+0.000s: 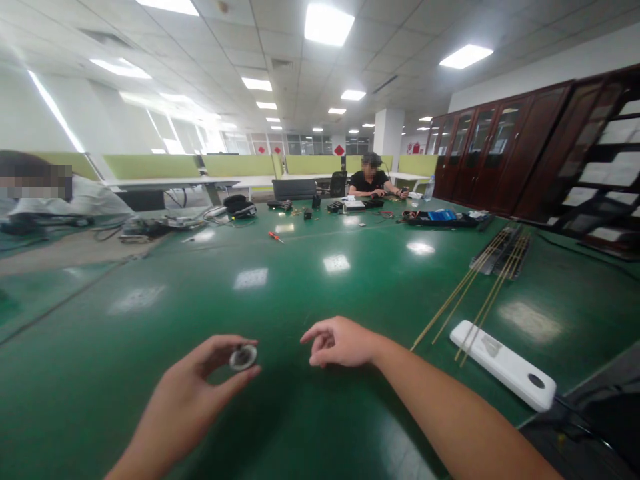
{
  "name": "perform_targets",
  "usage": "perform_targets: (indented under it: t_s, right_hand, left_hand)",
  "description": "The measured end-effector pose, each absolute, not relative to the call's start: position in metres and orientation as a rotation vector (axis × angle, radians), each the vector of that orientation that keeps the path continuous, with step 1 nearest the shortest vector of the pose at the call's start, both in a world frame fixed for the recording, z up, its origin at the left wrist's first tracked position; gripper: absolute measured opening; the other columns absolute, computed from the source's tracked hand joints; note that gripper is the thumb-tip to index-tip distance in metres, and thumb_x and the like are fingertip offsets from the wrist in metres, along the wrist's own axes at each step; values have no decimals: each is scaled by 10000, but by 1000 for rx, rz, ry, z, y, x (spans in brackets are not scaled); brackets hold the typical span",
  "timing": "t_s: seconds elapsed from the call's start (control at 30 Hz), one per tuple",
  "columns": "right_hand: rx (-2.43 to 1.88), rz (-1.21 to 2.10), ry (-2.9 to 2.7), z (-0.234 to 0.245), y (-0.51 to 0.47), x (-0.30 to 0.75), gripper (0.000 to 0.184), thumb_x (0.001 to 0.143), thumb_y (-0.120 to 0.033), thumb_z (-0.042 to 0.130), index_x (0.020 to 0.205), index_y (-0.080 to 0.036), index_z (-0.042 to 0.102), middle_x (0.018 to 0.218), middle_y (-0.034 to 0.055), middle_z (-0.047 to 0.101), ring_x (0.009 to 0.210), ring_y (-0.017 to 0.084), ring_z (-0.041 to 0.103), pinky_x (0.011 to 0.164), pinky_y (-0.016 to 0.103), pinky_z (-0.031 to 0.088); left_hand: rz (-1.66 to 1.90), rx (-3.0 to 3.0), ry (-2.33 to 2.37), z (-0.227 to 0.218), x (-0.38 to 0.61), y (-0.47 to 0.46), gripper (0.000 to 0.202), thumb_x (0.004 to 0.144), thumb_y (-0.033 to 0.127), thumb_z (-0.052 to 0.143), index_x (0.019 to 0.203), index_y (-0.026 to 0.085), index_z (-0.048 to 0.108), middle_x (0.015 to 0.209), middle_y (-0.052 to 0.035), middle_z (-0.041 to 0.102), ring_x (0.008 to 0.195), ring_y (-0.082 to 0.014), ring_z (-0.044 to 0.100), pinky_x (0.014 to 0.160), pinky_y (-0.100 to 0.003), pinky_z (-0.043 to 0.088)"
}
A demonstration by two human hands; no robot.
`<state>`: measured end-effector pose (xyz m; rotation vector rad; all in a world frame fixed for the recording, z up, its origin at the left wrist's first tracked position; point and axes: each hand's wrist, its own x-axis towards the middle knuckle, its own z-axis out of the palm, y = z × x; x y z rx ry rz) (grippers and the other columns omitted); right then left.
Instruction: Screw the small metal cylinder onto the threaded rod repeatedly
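Between the thumb and fingers of my left hand (200, 380) is a small round piece (243, 358) with a pale rim and a dark grey centre. It is held above the green table (300, 287), its round face tilted up toward me; its exact kind does not show. A short way to the right hovers my right hand (343, 343), apart from the piece. Its index finger stretches left, away from the thumb, while the other fingers curl loosely. Nothing shows between them, though the palm is hidden.
On the right lie a white power strip (505, 367) and several thin yellowish rods (453, 300). A red screwdriver (275, 237) lies farther back. A person in black (370, 180) works at the far edge; another person (85, 193) sits at left near cables and parts (150, 228).
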<state>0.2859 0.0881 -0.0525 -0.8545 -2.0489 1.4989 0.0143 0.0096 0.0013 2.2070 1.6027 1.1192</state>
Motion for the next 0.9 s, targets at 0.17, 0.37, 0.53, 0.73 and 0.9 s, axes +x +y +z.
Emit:
perform_targets:
  t_s: [0.17,0.37,0.53,0.73,0.9]
  right_hand:
    - [-972,849,-2187,-51,91,292,367,740,-40,619,1065,-203,666,855,2,702,702,111,625,670,216,477]
    - [-886,692,-2246,-48,87,290,410,754,-4,543,1091,-207,660,938,13,702,824,137,647,758,231,491]
    - [-780,717,-2208,-37,77,284,300,943,-144,435,1115,-206,672,1033,30,700,977,152,635,885,272,471]
    - [-740,661,-2251,-30,67,286,308,887,-367,610,1136,-193,663,1018,53,694,921,175,641,841,283,482]
    - [-739,556,-2320,-36,66,285,350,758,-390,738,1046,-196,690,940,38,694,845,177,641,781,266,481]
  left_hand:
    - [1005,2307,1418,-19,66,35,298,808,409,695,1046,230,691,943,-27,733,833,-207,699,774,-320,580]
    - [941,2470,1319,-42,50,26,246,855,328,662,1089,255,677,1025,-25,717,925,-183,687,828,-273,559]
    - [1086,2488,1401,-45,45,29,330,827,329,693,1149,274,645,1069,-6,720,953,-185,694,868,-278,553]
    - [1088,2466,1376,-45,53,27,221,827,326,684,1032,247,667,976,-9,722,878,-177,693,790,-256,553]
    - [1055,2431,1359,-45,56,26,204,827,319,677,1011,229,685,953,-26,728,863,-188,694,778,-263,555]
